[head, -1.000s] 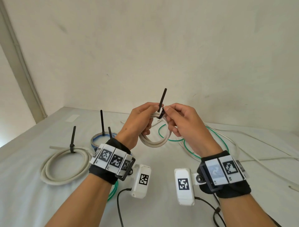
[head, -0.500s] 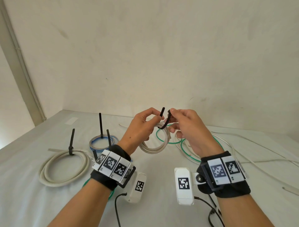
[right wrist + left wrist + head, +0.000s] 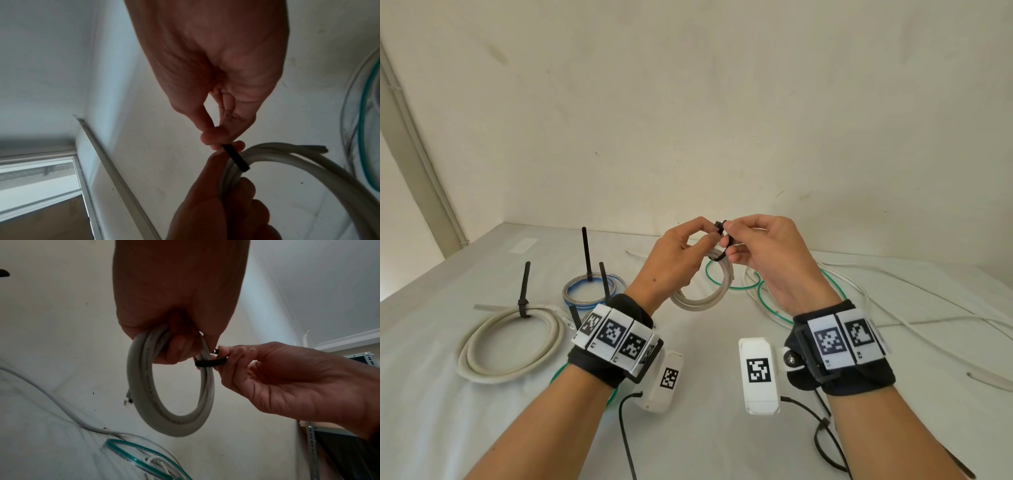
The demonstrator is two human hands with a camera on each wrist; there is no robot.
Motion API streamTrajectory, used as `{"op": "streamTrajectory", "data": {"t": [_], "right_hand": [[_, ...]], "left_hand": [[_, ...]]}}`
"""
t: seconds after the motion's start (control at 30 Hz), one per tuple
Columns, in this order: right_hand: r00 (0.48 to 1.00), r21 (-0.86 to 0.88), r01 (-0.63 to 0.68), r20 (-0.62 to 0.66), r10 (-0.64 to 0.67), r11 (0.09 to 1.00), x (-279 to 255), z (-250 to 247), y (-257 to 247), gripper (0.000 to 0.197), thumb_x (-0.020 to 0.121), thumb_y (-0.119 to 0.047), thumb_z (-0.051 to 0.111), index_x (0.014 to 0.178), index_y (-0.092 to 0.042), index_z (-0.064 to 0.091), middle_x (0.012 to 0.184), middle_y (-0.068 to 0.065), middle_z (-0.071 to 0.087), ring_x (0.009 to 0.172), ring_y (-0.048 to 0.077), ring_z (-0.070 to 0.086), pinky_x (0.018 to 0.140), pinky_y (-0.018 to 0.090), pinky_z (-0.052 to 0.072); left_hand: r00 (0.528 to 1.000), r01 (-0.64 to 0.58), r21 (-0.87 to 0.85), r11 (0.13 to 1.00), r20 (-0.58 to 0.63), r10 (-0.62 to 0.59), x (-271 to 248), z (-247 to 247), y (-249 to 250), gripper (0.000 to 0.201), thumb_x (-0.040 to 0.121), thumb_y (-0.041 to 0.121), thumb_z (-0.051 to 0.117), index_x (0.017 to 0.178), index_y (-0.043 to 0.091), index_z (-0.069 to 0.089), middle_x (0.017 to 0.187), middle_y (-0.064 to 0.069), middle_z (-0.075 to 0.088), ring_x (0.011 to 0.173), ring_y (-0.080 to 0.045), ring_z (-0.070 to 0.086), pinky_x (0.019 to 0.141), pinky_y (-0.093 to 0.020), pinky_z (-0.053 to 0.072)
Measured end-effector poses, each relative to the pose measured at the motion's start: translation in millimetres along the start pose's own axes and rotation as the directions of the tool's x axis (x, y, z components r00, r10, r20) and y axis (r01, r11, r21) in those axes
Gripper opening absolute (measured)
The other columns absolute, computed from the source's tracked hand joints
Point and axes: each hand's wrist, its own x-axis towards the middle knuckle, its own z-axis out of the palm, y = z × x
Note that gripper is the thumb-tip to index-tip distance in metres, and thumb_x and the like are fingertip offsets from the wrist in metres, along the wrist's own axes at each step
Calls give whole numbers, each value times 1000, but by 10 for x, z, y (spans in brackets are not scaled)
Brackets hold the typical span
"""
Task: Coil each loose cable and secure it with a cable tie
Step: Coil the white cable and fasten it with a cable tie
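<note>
A small coil of white cable [image 3: 705, 298] [image 3: 164, 402] [image 3: 287, 162] hangs in the air above the table, gripped at its top by my left hand [image 3: 681, 253] [image 3: 176, 331]. A black cable tie [image 3: 722, 240] [image 3: 211, 362] [image 3: 236, 159] is looped round the coil's strands. My right hand [image 3: 760, 253] [image 3: 277, 378] [image 3: 218, 129] pinches the tie's bent end between thumb and fingers, close to the tie's head [image 3: 214, 351] by my left thumb.
On the white table [image 3: 705, 428] lie a tied grey-white coil [image 3: 510, 342] at the left, a tied blue-white coil [image 3: 589, 291] behind it, loose green cable [image 3: 767, 301] and loose white cables [image 3: 893, 308] at the right. A wall stands behind.
The tie's tail stood straight up a second ago. My right hand has bent it over into a loop and brought its end to the head by my left fingers.
</note>
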Motion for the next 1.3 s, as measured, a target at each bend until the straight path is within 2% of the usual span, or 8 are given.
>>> {"op": "streamTrajectory", "data": {"t": [0.13,0.27,0.57,0.73,0.9,1.0,1.13,1.3], "right_hand": [[999,-16,52,-16,-52,999,-19,29,-12,18,96,-13,72,107,0,69,76,10,72,59,19,64,66,27,57],[995,-62,81,-49,-84,995,-16,47,-9,10,97,-11,69,103,-4,72,75,11,73,56,21,66,63,29,57],[990,-76,105,-88,-111,992,-18,67,12,9,98,-11,67,103,-6,72,78,14,74,56,23,68,61,29,57],[989,-113,99,-94,-110,989,-24,71,41,7,96,-11,68,99,-7,72,76,15,75,56,24,69,61,29,58],[989,-150,95,-96,-110,984,-20,35,28,8,95,-11,68,93,-5,73,73,13,74,55,21,68,60,29,57],[989,-180,103,-91,-121,978,-33,39,29,9,95,-11,68,92,-6,74,71,12,74,56,20,69,60,28,58],[991,-184,96,-71,-110,978,-35,46,26,9,96,-12,69,93,-5,74,72,12,74,56,20,69,61,29,59],[993,-155,85,-65,-96,984,-36,35,19,10,97,-13,69,95,-4,74,72,11,74,57,20,70,62,29,59]], "left_hand": [[1000,3,-10,1000,-13,-3,-7,-9,-6,16,104,24,53,103,14,65,45,14,42,45,-11,29,45,-24,30],[1000,0,-6,1000,-13,-1,-9,-15,6,15,104,23,53,102,13,65,44,14,45,46,-12,29,45,-24,30],[999,-40,43,998,-15,41,1,-27,-9,13,102,26,56,99,17,66,49,15,54,60,-22,34,52,-27,32],[998,-52,105,993,-21,55,16,-28,-21,14,102,26,56,99,18,67,45,17,53,45,-8,33,52,-27,31],[995,-86,139,987,-44,93,20,-23,-22,14,102,24,57,103,18,70,47,20,56,39,-7,36,47,-17,30],[991,-105,151,983,-70,116,37,-22,-42,13,101,26,60,99,21,71,53,18,63,38,-7,35,45,-13,27],[988,-96,176,980,-100,115,48,-21,-56,13,100,29,61,97,22,72,44,15,54,37,-8,35,44,-16,26],[984,-117,237,964,-101,144,53,-6,-72,13,99,30,62,94,26,72,52,-4,57,41,-12,34,50,-26,28]]}}
